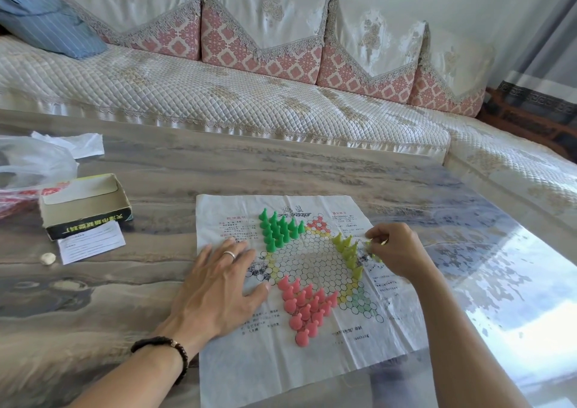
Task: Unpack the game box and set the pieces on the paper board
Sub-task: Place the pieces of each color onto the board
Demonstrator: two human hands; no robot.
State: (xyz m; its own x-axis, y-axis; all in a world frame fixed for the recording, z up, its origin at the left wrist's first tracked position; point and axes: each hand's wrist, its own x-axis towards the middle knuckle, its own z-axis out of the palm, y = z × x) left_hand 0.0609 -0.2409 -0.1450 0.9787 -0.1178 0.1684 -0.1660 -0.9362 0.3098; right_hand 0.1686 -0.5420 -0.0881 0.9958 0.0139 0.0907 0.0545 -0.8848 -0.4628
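Right hand [395, 250] pinches a yellow-green piece [368, 245] over the paper board [281, 364], at the right point of its star, just right of the yellow-green row [349, 253], so it is the nearer hand; left hand [218, 286] lies flat, fingers spread, pressing the board's left side.

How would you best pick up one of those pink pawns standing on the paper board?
Pinch a pink pawn by its narrow top from above. It stands upright, wide base down, and neighbours crowd its sides. The outermost pawn near the paper board edge looks easiest.
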